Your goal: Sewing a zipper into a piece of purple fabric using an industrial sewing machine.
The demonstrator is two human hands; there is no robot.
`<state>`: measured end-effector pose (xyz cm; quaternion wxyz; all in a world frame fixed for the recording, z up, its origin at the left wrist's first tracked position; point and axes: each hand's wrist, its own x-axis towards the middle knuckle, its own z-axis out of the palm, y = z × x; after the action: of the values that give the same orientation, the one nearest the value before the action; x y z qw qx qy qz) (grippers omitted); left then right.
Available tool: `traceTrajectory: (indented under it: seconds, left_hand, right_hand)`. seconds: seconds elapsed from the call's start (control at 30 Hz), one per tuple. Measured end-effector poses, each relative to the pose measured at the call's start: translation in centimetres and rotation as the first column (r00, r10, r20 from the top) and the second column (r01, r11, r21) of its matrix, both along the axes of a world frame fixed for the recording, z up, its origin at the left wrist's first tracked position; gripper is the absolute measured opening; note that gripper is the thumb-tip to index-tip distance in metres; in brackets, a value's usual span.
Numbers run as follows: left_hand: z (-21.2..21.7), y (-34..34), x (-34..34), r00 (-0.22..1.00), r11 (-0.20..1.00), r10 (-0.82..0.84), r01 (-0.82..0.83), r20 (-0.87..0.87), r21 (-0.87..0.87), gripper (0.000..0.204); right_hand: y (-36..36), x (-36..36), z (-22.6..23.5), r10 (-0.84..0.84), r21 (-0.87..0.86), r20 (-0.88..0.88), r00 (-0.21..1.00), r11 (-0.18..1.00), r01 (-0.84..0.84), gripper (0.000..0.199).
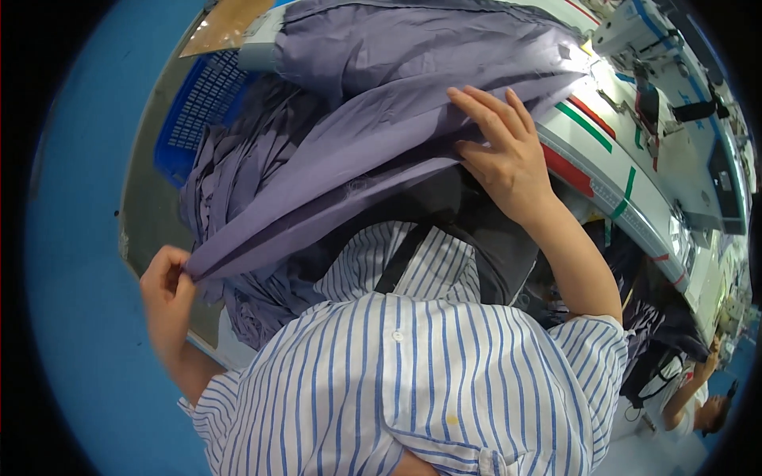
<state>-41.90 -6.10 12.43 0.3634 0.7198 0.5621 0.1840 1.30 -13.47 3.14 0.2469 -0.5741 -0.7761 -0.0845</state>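
The left hand [168, 289] pinches the near end of the purple cloth [317, 178]; its long axis slants from there, ahead of the torso, to the upper right; the right hand [508, 155], well apart, rests spread-fingered along it, nearer the sewing machine [694, 119] beyond.

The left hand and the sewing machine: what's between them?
In the head view, purple cloth stretches from the left hand toward the sewing machine, with the right hand on it partway.
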Motion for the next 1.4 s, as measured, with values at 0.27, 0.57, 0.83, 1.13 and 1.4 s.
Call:
traceTrajectory:
  seconds: [0.27, 0.57, 0.83, 1.13, 1.4]
  left_hand:
    - [3.3, -2.3, 1.8, 0.948, 0.926, -0.178, 0.252, -0.265, 0.28, 0.016]
    - [6.0, -2.5, 2.6, 0.822, 0.887, -0.436, 0.461, -0.366, -0.019, 0.014]
    - [-1.2, 4.3, 16.7, 0.631, 0.629, -0.769, 0.775, 0.102, -0.054, 0.011]
    - [-12.2, 11.6, 50.1, 0.602, 0.703, -0.697, 0.682, 0.39, 0.202, 0.038]
    - [-15.6, 15.2, 58.5, 0.828, 0.61, -0.561, 0.422, -0.01, 0.671, 0.048]
  right_hand:
    - [-2.1, -0.2, -0.1, -0.022, -0.005, -0.071, 0.997, 1.0, 0.022, 0.008]
    - [-2.5, 0.4, 1.0, 0.152, 0.043, -0.059, 0.987, 0.988, -0.15, 0.006]
    - [-11.4, 0.4, -4.7, -0.012, -0.151, -0.188, 0.982, 0.988, -0.016, 0.008]
    - [-14.0, 1.9, -6.9, -0.066, -0.093, -0.361, 0.93, 0.995, 0.034, 0.013]
    - [-12.5, 4.7, -7.6, -0.031, -0.132, -0.408, 0.912, 0.991, -0.025, 0.014]
